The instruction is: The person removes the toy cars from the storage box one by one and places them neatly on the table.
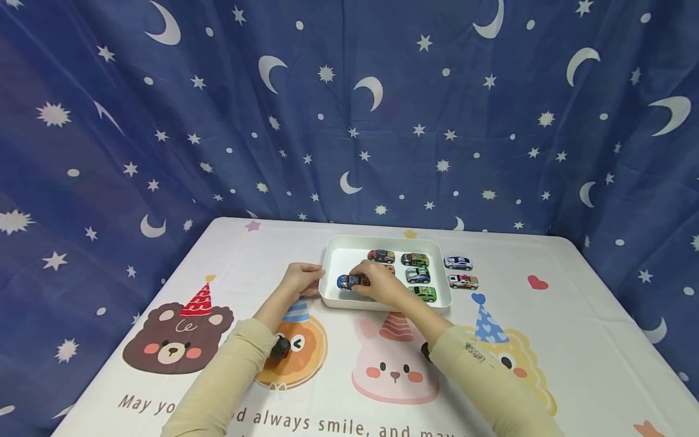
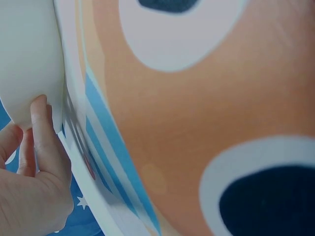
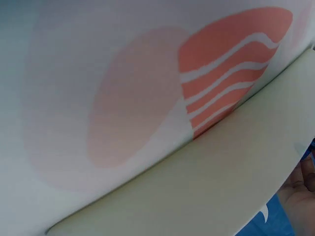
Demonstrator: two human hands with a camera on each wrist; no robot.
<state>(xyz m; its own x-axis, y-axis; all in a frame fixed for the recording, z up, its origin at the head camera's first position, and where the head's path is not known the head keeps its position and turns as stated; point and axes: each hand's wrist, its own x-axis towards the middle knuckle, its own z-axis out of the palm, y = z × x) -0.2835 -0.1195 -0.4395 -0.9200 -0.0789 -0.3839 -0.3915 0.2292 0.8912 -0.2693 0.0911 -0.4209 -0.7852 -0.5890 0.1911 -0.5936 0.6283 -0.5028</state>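
Note:
A white tray point(image 1: 349, 305) stands on the table with several toy cars in it. My left hand point(image 1: 302, 279) grips the tray's left wall; in the left wrist view its thumb and fingers pinch the tray edge. My right hand point(image 1: 379, 281) reaches over the front wall and holds a blue toy car point(image 1: 344, 281) in the left part of the tray. Right of that hand sit a dark green car point(image 1: 415, 260), a white-and-green car point(image 1: 418, 275) and a bright green car point(image 1: 423, 294). Behind it is a red-and-dark car point(image 1: 381, 256); an orange car point(image 1: 390, 268) is partly hidden.
Outside the tray's right wall lie a white-and-blue toy car point(image 1: 458, 263) and a white-and-red toy car point(image 1: 463, 281). A white tablecloth point(image 1: 595, 352) with printed cartoon animals covers the table. Behind hangs a blue curtain point(image 1: 382, 152) with moons and stars.

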